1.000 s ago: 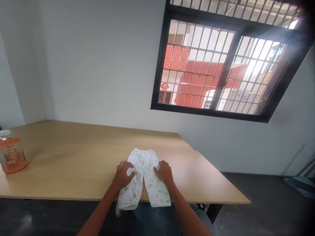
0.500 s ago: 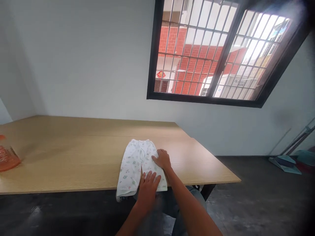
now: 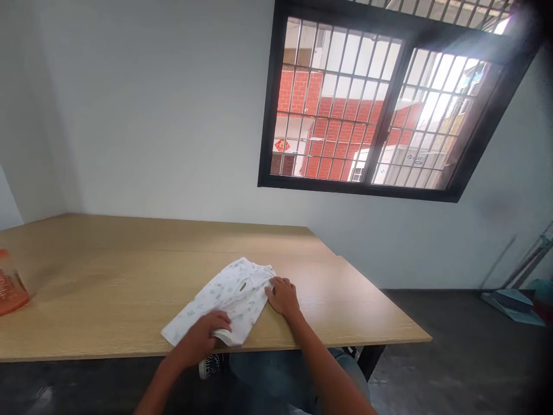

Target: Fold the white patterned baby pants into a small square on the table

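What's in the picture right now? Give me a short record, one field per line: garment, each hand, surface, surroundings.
Garment: small white printed pants, lying slanted, waistband at the far end
Left hand: at the lower end of one leg; whether its grip is closed is unclear
Right hand: touching the side near the waistband; grip also unclear
Surface: light wood-look table
Left side: orange container, cut off by the picture's edge
Background: pale wall, dark-framed barred window
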Demonstrator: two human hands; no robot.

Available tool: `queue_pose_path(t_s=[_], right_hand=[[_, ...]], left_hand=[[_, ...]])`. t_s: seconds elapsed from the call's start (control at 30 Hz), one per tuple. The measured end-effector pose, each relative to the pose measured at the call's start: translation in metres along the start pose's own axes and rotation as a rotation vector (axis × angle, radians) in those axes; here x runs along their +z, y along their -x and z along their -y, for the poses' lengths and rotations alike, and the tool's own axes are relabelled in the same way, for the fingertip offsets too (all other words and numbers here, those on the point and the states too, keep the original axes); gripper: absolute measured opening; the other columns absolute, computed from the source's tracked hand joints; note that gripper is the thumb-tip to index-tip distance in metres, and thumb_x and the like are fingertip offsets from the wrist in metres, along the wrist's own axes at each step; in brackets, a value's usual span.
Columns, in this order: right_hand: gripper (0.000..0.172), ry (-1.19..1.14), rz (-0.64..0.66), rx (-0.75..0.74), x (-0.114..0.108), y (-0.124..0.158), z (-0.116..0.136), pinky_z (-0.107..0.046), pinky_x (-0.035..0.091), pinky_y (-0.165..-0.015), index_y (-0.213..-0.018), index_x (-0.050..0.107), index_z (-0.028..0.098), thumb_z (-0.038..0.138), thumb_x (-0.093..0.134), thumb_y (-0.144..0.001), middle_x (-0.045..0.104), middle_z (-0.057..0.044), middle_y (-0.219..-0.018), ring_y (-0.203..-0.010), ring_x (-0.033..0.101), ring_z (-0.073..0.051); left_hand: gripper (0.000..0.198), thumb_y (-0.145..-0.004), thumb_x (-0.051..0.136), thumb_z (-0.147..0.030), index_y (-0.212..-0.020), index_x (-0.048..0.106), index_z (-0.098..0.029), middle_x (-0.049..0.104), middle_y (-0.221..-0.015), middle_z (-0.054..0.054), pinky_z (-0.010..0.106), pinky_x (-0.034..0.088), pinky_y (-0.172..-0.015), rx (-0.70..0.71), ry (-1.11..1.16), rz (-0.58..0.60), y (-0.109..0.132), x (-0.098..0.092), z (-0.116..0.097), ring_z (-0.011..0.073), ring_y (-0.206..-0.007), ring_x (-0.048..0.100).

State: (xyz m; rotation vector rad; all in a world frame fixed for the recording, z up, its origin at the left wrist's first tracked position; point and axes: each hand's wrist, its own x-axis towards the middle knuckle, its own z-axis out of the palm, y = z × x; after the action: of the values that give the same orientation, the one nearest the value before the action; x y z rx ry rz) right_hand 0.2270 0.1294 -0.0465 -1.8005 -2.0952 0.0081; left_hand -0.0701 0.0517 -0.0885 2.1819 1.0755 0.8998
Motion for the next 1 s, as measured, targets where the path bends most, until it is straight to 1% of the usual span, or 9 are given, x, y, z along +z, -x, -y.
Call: queue_pose_path(t_s=[0.1, 0.2, 0.3, 0.4, 0.53, 0.63, 0.83, 0.9, 1.0], right_hand=[[0.03, 0.059, -0.076, 0.037, -0.003, 0.001, 0.004, -0.042, 0.035, -0.098, -0.109, 0.068, 0.017, 0.038, 0.051, -0.095, 0.065, -0.011, -0.119, -0.118, 0.05, -0.03], [0.023, 0.099, -0.096, 0.01, -0.007, 0.005, 0.007, -0.041, 0.036, -0.095, -0.091, 0.067, 0.016, 0.035, 0.054, -0.092, 0.068, -0.011, -0.1, -0.108, 0.053, -0.028], [0.023, 0.059, -0.103, -0.151, -0.008, 0.009, 0.006, -0.037, 0.035, -0.101, -0.101, 0.069, 0.016, 0.027, 0.058, -0.085, 0.066, -0.012, -0.119, -0.118, 0.051, -0.027], [0.048, 0.006, -0.01, -0.286, -0.007, 0.01, 0.004, -0.037, 0.025, -0.115, -0.134, 0.06, 0.018, 0.029, 0.056, -0.088, 0.05, -0.009, -0.148, -0.139, 0.038, -0.025], [0.055, 0.027, 0.102, -0.106, -0.007, 0.014, 0.006, -0.044, 0.022, -0.118, -0.148, 0.049, 0.018, 0.045, 0.039, -0.102, 0.041, -0.01, -0.156, -0.147, 0.029, -0.027], [0.052, 0.087, 0.058, -0.048, -0.011, 0.032, 0.008, -0.047, 0.027, -0.113, -0.143, 0.055, 0.019, 0.048, 0.042, -0.101, 0.046, -0.012, -0.152, -0.141, 0.037, -0.03], [0.039, 0.113, -0.071, -0.014, -0.02, 0.085, 0.006, -0.053, 0.03, -0.106, -0.122, 0.066, 0.021, 0.045, 0.051, -0.096, 0.059, -0.014, -0.135, -0.124, 0.05, -0.032], [0.036, 0.104, -0.115, -0.024, -0.023, 0.082, 0.016, -0.053, 0.029, -0.109, -0.118, 0.067, 0.018, 0.042, 0.053, -0.094, 0.059, -0.016, -0.133, -0.123, 0.051, -0.033], [0.038, 0.02, -0.143, -0.124, -0.027, 0.048, 0.042, -0.043, 0.035, -0.109, -0.127, 0.063, 0.017, 0.035, 0.045, -0.098, 0.057, -0.014, -0.137, -0.128, 0.05, -0.028]], left_hand=[[0.042, -0.069, 0.044, -0.011, -0.096, 0.073, -0.023, 0.068, -0.122, 0.003, 0.04, 0.037, -0.116, -0.055, -0.105, -0.068, 0.002, -0.04, 0.032, 0.0232, -0.13, 0.053], [0.038, -0.068, 0.043, -0.009, -0.095, 0.067, -0.022, 0.067, -0.124, 0.004, 0.04, 0.043, -0.11, -0.142, -0.239, -0.102, 0.004, -0.06, 0.048, 0.0235, -0.123, 0.058], [0.039, -0.066, 0.043, -0.006, -0.097, 0.062, -0.02, 0.064, -0.128, 0.005, 0.039, 0.044, -0.109, -0.164, -0.323, -0.131, 0.009, -0.054, 0.051, 0.0235, -0.127, 0.055], [0.04, -0.073, 0.046, -0.009, -0.106, 0.064, -0.022, 0.059, -0.138, 0.004, 0.044, 0.034, -0.119, -0.118, -0.413, -0.149, 0.014, -0.039, 0.05, 0.0247, -0.14, 0.042], [0.061, -0.075, 0.041, -0.006, -0.128, 0.065, -0.025, 0.056, -0.144, 0.0, 0.049, 0.027, -0.123, -0.11, -0.53, -0.107, 0.017, -0.039, 0.054, 0.0237, -0.146, 0.036], [0.075, -0.072, 0.036, -0.001, -0.136, 0.061, -0.029, 0.05, -0.149, -0.004, 0.052, 0.026, -0.123, -0.171, -0.616, -0.042, 0.021, -0.053, 0.056, 0.024, -0.148, 0.031], [0.084, -0.073, 0.039, -0.001, -0.151, 0.046, -0.031, 0.031, -0.16, -0.002, 0.065, 0.017, -0.12, -0.365, -0.671, 0.174, 0.03, -0.068, 0.022, 0.0314, -0.153, 0.014], [0.083, -0.076, 0.04, -0.003, -0.154, 0.041, -0.033, 0.026, -0.162, -0.003, 0.062, 0.017, -0.122, -0.264, -0.6, 0.188, 0.017, -0.06, -0.001, 0.0296, -0.153, 0.012], [0.075, -0.084, 0.037, -0.007, -0.155, 0.039, -0.03, 0.031, -0.161, 0.0, 0.055, 0.02, -0.124, -0.036, -0.514, 0.081, -0.029, -0.03, -0.037, 0.0258, -0.153, 0.018]])
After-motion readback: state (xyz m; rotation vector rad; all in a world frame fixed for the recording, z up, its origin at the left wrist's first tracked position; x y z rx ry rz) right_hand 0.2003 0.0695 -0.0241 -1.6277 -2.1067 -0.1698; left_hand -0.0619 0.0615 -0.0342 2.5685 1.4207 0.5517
